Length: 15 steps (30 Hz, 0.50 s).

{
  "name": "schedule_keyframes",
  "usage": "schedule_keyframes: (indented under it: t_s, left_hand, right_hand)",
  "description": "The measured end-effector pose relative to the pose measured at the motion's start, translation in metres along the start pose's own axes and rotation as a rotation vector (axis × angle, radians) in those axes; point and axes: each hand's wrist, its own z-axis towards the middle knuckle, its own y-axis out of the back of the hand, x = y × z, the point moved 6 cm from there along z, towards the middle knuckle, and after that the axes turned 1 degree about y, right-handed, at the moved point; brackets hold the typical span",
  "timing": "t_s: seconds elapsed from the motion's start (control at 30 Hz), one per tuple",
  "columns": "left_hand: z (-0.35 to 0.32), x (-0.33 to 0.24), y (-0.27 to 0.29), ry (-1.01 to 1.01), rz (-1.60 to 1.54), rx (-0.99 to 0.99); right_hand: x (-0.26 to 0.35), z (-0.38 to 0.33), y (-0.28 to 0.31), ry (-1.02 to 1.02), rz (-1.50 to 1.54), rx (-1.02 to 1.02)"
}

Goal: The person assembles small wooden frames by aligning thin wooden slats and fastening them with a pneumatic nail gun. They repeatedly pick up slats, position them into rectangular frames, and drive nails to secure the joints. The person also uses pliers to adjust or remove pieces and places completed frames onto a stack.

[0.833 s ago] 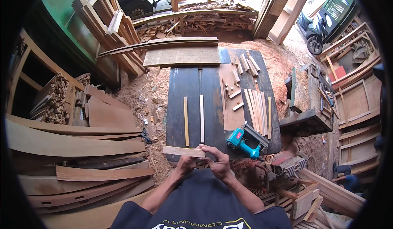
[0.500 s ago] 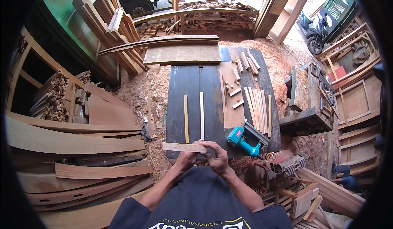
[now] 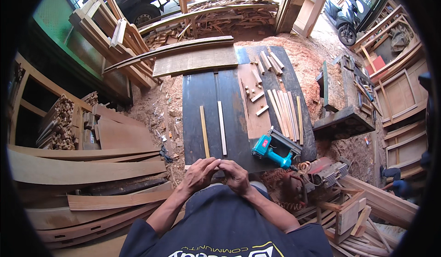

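Observation:
My left hand (image 3: 200, 176) and my right hand (image 3: 235, 177) meet at the near edge of the dark table (image 3: 195, 133), fingers curled and fingertips close together. The pale end of a short wood piece (image 3: 187, 167) shows just left of my left hand, which is closed over the rest of it. Whatever my right fingertips pinch is hidden. Ahead of my hands, two thin wood strips, a yellowish one (image 3: 204, 130) and a paler one (image 3: 222, 128), lie lengthwise on the table. A teal nail gun (image 3: 275, 153) rests on its side to the right.
Several wood strips (image 3: 285, 114) and short blocks (image 3: 262, 110) lie on the table's right half. A wide board (image 3: 195, 61) crosses its far end. A red compressor (image 3: 317, 172) stands at the near right, a workbench (image 3: 344, 123) beyond it. Long planks (image 3: 82, 169) are stacked at left.
The short wood piece, plainly visible across my left hand before, is now almost wholly hidden. My hands have drawn closer together. The whole view has shifted slightly.

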Motion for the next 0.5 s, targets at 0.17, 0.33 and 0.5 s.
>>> schedule_keyframes:
  t_s: [0.17,0.33,0.5]
  left_hand:
    - [-0.010,0.006,0.017,0.190,-0.189,-0.072]
    - [0.002,-0.008,0.030,0.382,-0.197,0.065]
    - [0.010,-0.019,0.033,0.360,-0.134,0.181]
  right_hand:
    - [0.006,0.006,0.003,-0.016,-0.138,-0.025]
    - [0.006,0.008,0.005,0.040,-0.356,0.101]
    - [0.002,0.011,-0.007,-0.067,-0.107,0.202]
